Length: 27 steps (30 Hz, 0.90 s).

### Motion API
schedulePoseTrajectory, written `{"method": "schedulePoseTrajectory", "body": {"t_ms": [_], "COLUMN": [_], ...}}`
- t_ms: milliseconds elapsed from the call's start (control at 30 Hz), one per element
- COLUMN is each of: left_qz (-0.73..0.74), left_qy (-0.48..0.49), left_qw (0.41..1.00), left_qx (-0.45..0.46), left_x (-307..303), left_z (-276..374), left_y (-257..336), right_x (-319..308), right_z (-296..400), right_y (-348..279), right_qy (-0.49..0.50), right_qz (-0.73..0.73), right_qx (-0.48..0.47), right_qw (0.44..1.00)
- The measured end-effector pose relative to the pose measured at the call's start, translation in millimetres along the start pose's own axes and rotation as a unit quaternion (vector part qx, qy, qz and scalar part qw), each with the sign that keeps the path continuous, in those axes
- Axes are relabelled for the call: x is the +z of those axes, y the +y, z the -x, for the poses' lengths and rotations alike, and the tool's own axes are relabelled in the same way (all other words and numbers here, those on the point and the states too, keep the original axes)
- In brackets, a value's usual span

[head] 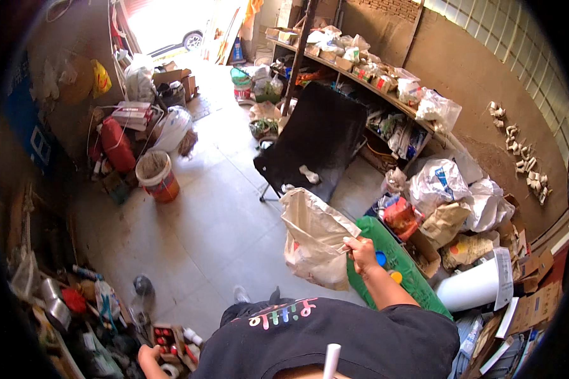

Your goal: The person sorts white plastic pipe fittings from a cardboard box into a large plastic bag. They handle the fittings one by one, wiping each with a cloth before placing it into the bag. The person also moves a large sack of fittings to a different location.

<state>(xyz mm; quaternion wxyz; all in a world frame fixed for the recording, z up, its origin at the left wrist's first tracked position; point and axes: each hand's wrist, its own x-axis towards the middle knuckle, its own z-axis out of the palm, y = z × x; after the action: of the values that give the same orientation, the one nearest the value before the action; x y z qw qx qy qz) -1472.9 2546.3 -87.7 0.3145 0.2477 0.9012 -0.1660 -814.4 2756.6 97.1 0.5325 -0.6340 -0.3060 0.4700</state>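
An open cream-coloured cloth sack [313, 237] hangs from my right hand [362, 255], whose fingers are closed on its rim. The sack's mouth faces up, and its inside looks mostly hidden in folds. My left hand [149, 354] is low at the left, beside a cardboard box holding red-topped items [168, 340]; whether it holds anything is not clear. Past the sack stands a black-covered chair or folding seat [317, 132] with a small white item [309, 174] on it. A green cloth-covered surface [398, 270] lies under my right forearm, with a blue round lid [381, 258] and a yellow one [395, 276].
An orange-and-white bucket [157, 182] stands on the tiled floor. Long shelves [384, 92] carry bags and boxes along the back wall. Full plastic bags [438, 184] and a white cylinder [469, 282] crowd the right. Mixed clutter, including a metal pot [56, 305], fills the lower left.
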Motion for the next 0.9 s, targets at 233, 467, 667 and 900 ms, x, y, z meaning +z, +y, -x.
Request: {"method": "schedulePoseTrajectory", "body": {"t_ms": [233,467,667,900], "left_qz": [0.055,0.190,0.248,0.231], "left_qy": [0.218,0.223,0.215,-0.178], "left_qw": [0.924,0.839,0.885,0.951], "left_qx": [0.309,0.459,0.330,-0.105], "left_x": [-246.9,-396.4,-392.2,-344.5], "left_z": [2.5,-16.1,-248.1,-365.5], "left_y": [315.4,573.3,613.3,551.7], "right_x": [119.9,239.7,335.3,422.8], "right_z": [-160.4,-342.0,-504.8,-679.2], "right_y": [-74.1,-144.9,-186.4,-230.4], "right_qy": [0.058,0.024,-0.013,0.086], "right_qz": [-0.058,-0.114,-0.119,-0.107], "right_qx": [-0.068,-0.118,-0.087,-0.077], "right_qw": [0.994,0.986,0.989,0.988]}}
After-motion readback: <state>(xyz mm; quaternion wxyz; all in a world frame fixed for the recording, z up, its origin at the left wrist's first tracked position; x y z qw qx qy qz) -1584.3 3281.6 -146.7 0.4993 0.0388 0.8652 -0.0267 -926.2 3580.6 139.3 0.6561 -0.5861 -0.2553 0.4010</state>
